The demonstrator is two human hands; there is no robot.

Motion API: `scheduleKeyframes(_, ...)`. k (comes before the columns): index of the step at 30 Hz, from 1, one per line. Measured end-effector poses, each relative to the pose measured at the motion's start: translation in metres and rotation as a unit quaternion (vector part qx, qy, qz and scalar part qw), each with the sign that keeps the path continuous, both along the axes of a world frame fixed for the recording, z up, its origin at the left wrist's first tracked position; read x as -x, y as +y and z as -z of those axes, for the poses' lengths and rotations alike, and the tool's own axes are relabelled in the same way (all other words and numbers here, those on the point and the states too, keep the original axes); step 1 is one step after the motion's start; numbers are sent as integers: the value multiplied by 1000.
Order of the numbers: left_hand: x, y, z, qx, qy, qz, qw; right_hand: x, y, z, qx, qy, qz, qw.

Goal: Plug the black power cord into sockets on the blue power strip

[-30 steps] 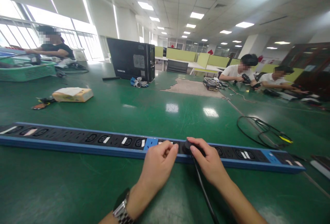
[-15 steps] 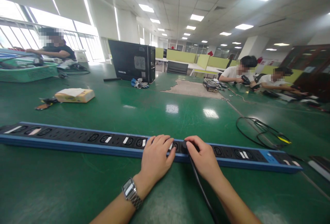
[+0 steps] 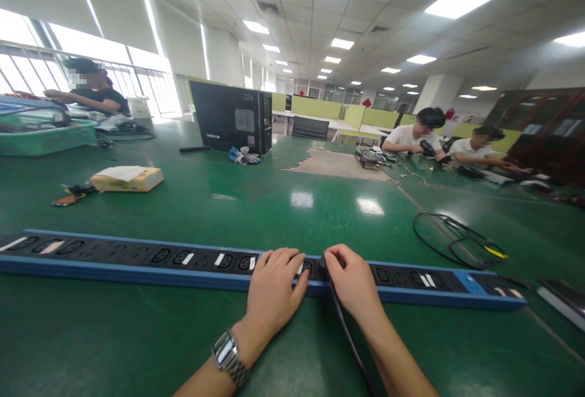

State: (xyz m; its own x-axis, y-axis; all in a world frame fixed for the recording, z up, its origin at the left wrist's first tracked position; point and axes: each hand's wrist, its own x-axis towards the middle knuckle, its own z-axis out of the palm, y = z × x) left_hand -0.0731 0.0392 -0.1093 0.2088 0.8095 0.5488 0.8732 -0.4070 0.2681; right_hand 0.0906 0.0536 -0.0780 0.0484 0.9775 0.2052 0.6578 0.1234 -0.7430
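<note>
A long blue power strip (image 3: 137, 260) with black sockets lies across the green table (image 3: 274, 202) in front of me. My left hand (image 3: 274, 290), with a metal watch on the wrist, rests flat on the strip near its middle, fingers spread over the sockets. My right hand (image 3: 351, 281) grips a black plug (image 3: 323, 263) seated at a socket just right of the left hand. The plug's black cable (image 3: 350, 342) runs back toward me between my forearms.
A coiled black cable (image 3: 457, 240) lies at the right. A tissue box (image 3: 127, 179), a green basket (image 3: 46, 135) and a black computer case (image 3: 231, 118) stand further back. One person sits at the far left, two more at the far right.
My left hand opened from a loose curl and laid flat on the strip. The right hand stayed on the plug. The view tilted slightly.
</note>
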Motion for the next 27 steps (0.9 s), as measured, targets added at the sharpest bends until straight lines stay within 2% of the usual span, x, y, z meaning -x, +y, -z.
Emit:
scheduleKeyframes(9,1,-1,0,10,2,7,1000,7,-5,2,-6,0,43,999)
scheduleKeyframes(17,1,-2,0,-3,-7,11,1000,-9,2,0,12,35,-77,996)
scheduleKeyframes(22,1,-2,-1,8,-12,12,1000,-10,-5,5,15,49,-67,996)
scheduleKeyframes(27,1,-3,-1,8,-15,15,1000,-6,3,-2,10,-13,-77,997)
